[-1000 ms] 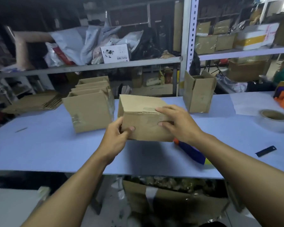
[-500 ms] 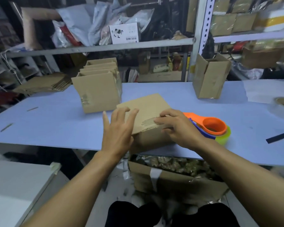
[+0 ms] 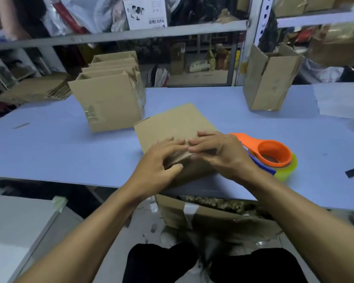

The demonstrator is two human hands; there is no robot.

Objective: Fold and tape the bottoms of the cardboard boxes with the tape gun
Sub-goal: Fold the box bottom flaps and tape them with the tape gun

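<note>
A small cardboard box (image 3: 176,127) lies near the front edge of the pale blue table (image 3: 49,152), its folded bottom turned upward toward the person. Both hands are on it. The left hand (image 3: 161,160) has its fingers curled over the near flap edge, the thumb tucked against the box's front face, so it grips the flap. The right hand (image 3: 219,152) lies over the top with fingers fairly straight and close together, pressing the flap down; the fingertips of the two hands almost meet at the seam.

Just beside the right wrist, touching or nearly touching the box, rests the tape gun (image 3: 272,154), orange with a blue part and a yellow-green roll guard.

Further back on the left stands a row of open boxes (image 3: 110,99), packed one against another, with clear tape showing on the nearest one's side. A single open box (image 3: 268,82) stands at the back right. Flattened cardboard (image 3: 35,88) is stacked off the table's left end. On the metal shelf (image 3: 131,34) above, a white printed card (image 3: 145,12) carries dark characters too blurred to read. Below the table edge sits a taped carton (image 3: 192,215).
</note>
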